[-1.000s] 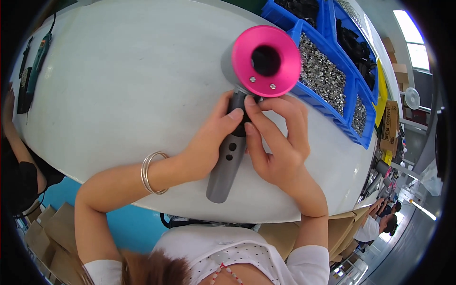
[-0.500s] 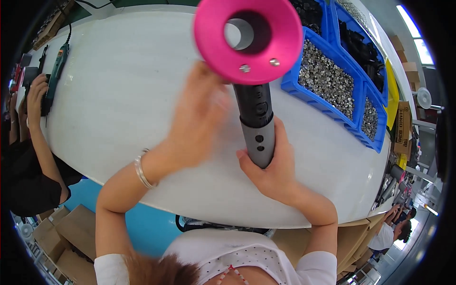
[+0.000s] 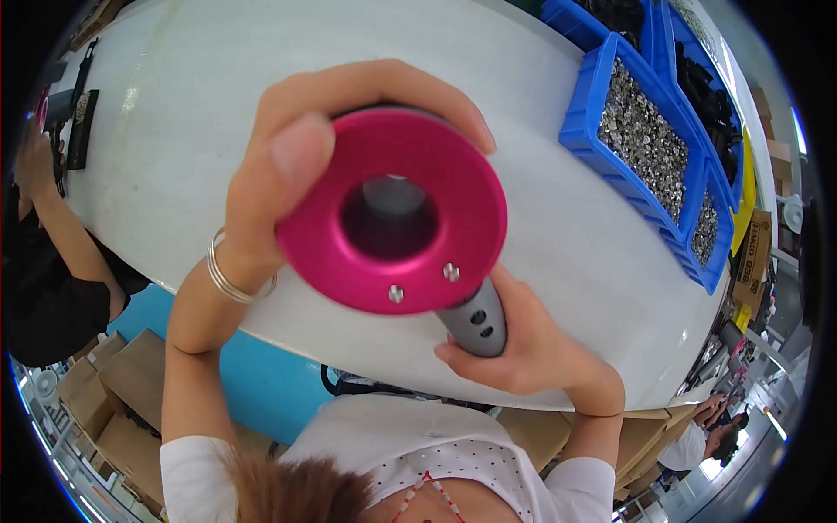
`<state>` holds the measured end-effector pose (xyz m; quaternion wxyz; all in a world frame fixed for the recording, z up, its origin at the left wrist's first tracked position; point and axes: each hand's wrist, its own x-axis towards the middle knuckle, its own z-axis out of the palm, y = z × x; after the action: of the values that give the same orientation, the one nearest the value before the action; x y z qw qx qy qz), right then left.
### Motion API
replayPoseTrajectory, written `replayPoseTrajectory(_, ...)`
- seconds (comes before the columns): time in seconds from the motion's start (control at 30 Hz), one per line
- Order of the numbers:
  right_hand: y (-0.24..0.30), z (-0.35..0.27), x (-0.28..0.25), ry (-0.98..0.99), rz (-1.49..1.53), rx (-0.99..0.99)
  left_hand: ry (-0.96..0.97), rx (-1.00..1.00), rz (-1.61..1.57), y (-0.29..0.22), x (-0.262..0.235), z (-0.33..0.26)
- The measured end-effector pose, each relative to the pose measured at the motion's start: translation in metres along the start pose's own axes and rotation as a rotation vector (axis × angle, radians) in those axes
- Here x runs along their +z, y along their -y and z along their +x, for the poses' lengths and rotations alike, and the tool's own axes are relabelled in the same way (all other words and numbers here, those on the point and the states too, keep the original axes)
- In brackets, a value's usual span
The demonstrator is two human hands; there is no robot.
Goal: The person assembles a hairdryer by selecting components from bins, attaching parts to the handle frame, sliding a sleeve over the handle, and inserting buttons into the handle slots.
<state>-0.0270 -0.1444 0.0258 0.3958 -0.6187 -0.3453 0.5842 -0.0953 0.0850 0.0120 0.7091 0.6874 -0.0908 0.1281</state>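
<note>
A hair dryer (image 3: 471,205) with a round pink head and a grey handle is held up over the white table, its hollow ring facing me. Two small silver buttons sit on the lower part of the pink face. My left hand (image 3: 270,170) wraps round the head from the left and over its far rim, thumb on the pink edge. The grey handle (image 3: 478,322) rests in the closed grip of my right hand (image 3: 536,349). Behind the head, the upper part of the handle is hidden.
Blue bins (image 3: 586,118) of small silver parts and black parts stand at the right of the white table (image 3: 209,105). At the left, a co-worker's hand (image 3: 37,161) works near a dark tool (image 3: 83,131). Cardboard boxes (image 3: 139,392) sit below the table's near edge.
The hair dryer's head has come nearer and tilted down to the left. My left hand, blurred before, is now closed round the head. The right hand keeps the handle.
</note>
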Motion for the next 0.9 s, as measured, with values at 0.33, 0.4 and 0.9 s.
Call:
replayPoseTrajectory(0.33, 0.0, -0.003, 0.005, -0.219, -0.082, 0.034, -0.057, -0.077, -0.008, 0.003, 0.004, 0.001)
replayPoseTrajectory(0.4, -0.007, 0.004, 0.001, -0.226, -0.071, -0.062, -0.025, -0.178, -0.04, 0.008, 0.007, 0.005)
replayPoseTrajectory(0.9, -0.023, 0.01, -0.002, -0.193, 0.308, -0.029, -0.02, -0.105, -0.134, 0.029, 0.016, 0.004)
